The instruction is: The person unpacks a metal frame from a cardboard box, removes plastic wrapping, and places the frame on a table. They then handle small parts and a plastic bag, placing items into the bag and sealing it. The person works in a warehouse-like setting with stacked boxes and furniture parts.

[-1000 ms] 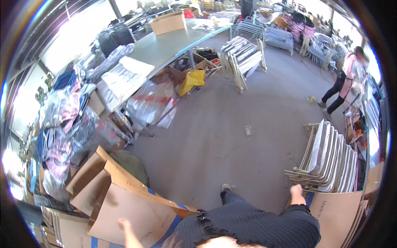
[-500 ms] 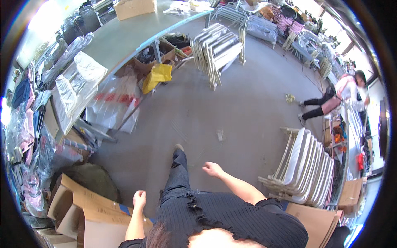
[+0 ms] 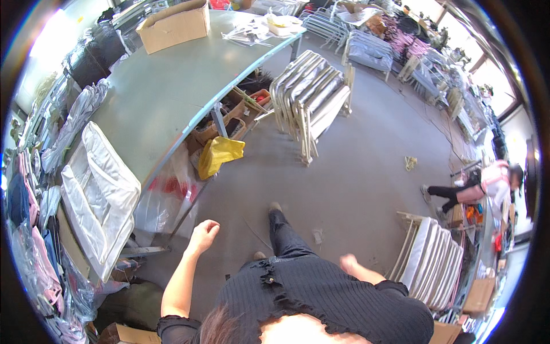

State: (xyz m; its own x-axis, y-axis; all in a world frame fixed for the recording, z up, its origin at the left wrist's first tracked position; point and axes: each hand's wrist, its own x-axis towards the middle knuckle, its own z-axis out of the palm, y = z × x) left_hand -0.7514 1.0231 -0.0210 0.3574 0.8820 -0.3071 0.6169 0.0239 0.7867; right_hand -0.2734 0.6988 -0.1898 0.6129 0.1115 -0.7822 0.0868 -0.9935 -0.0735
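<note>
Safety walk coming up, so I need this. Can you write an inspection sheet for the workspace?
Surface: table with a box on top; white cover at its near end.
Things: left hand nearest the clear plastic; right hand nearest the folded frames.
Clutter: yellow plastic by the table; scrap and yellowish tangle on the floor.
Hands: left loosely curled, nothing visible in it; right blurred, grip unclear.
Cables: none identifiable.
Surroundings: another person leaning at far right; second frame stack mid-floor.
</note>
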